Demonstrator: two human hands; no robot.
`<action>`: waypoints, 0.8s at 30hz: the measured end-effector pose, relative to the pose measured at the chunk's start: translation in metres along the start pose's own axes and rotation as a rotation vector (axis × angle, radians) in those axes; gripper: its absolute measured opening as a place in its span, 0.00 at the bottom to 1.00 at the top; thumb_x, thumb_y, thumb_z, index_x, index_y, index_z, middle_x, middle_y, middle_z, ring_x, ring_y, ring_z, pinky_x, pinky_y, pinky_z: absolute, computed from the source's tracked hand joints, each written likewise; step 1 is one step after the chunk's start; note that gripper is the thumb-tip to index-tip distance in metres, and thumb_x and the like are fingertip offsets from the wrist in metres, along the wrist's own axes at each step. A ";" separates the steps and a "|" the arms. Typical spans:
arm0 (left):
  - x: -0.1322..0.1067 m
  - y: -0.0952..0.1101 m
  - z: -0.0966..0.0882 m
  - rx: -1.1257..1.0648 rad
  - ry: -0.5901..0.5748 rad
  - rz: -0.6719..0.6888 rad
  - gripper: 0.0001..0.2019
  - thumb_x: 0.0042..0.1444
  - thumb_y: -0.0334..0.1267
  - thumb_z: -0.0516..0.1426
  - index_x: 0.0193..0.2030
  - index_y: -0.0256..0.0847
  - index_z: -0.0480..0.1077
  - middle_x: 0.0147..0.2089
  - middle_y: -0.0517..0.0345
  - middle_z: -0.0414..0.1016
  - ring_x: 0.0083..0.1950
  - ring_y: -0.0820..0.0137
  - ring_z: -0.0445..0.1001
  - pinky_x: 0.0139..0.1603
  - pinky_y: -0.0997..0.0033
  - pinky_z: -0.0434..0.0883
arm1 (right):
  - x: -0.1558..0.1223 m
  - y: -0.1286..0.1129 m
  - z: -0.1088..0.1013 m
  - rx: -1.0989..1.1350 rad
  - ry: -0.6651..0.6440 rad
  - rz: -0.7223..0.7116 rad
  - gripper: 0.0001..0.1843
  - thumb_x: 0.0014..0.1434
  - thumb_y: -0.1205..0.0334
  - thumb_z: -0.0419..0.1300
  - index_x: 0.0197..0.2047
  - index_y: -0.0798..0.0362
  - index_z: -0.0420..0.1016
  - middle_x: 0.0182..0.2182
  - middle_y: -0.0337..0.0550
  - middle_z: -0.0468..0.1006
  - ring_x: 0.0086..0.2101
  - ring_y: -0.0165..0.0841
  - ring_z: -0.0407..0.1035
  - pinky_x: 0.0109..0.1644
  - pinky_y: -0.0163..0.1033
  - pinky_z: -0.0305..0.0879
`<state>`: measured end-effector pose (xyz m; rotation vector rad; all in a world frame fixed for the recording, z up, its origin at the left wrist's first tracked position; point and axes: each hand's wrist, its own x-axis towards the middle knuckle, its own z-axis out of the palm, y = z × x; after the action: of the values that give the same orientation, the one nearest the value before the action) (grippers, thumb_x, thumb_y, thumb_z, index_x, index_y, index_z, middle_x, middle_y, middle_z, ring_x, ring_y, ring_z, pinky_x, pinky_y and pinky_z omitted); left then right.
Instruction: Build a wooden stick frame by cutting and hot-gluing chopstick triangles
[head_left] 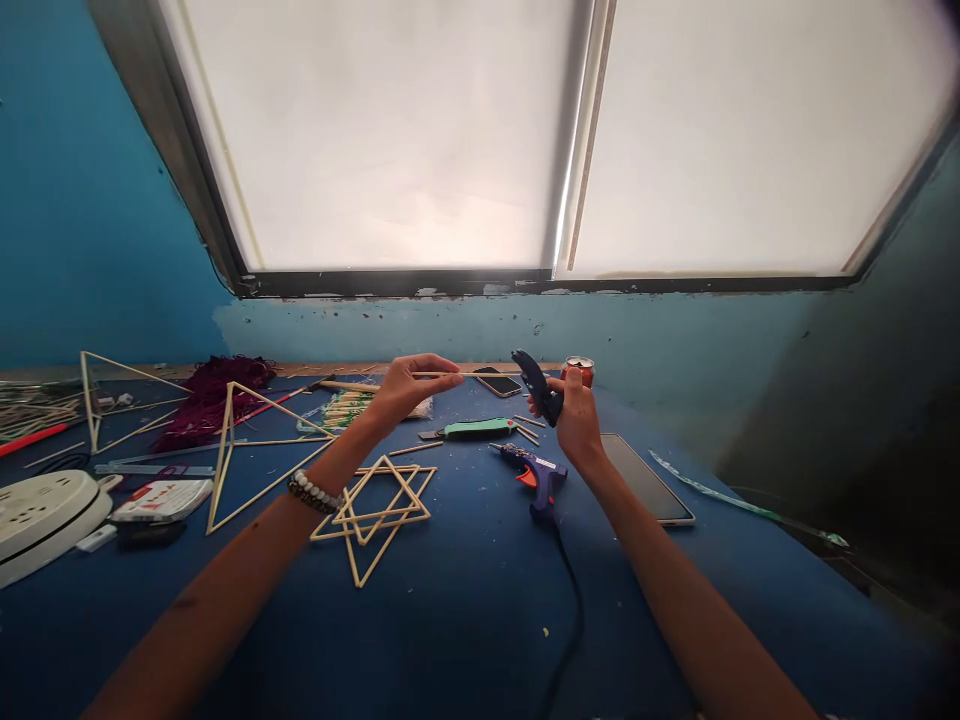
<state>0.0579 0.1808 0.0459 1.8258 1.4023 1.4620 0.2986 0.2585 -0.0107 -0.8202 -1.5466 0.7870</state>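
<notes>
My left hand (417, 386) pinches a thin wooden stick (491, 374) between thumb and fingers and holds it level above the table. The stick's far end reaches a black hand tool with a curved head (538, 385). Wrapped round that tool is my right hand (579, 418); its exact kind is unclear. Below my hands lie a green utility knife (480, 429) and a purple glue gun (534, 472) with an orange trigger. A star-shaped frame of sticks (382, 508) rests on the table beside my left forearm.
Triangular stick frames (217, 470) stand at left, near a white power strip (52, 515) and purple strands (217, 390). A phone (498, 381), a red can (579, 366) and bundled sticks (346, 408) are at the back. A tablet (649, 480) lies right; the glue gun's cord (576, 590) runs forward.
</notes>
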 end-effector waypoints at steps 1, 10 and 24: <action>-0.006 0.003 0.001 -0.057 0.001 -0.015 0.20 0.48 0.53 0.70 0.40 0.40 0.80 0.44 0.49 0.82 0.48 0.62 0.79 0.47 0.66 0.74 | -0.001 -0.001 0.002 0.020 -0.019 -0.005 0.45 0.62 0.23 0.33 0.24 0.53 0.72 0.23 0.47 0.77 0.24 0.34 0.71 0.31 0.38 0.67; -0.022 -0.003 0.010 -0.418 0.066 0.033 0.19 0.61 0.56 0.59 0.48 0.44 0.71 0.43 0.56 0.79 0.42 0.69 0.79 0.45 0.68 0.77 | -0.007 -0.001 0.005 -0.009 -0.095 -0.017 0.46 0.62 0.23 0.34 0.25 0.53 0.73 0.24 0.47 0.76 0.25 0.35 0.71 0.32 0.39 0.66; -0.021 -0.032 -0.006 0.521 -0.089 -0.049 0.17 0.64 0.41 0.48 0.54 0.42 0.70 0.33 0.56 0.74 0.28 0.69 0.68 0.27 0.73 0.59 | -0.010 0.001 0.008 -0.239 -0.129 -0.088 0.48 0.64 0.25 0.29 0.25 0.52 0.75 0.26 0.47 0.77 0.32 0.37 0.73 0.39 0.39 0.66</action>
<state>0.0398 0.1736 0.0123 2.1009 1.8948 1.0352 0.2922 0.2499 -0.0180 -0.8817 -1.8044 0.6079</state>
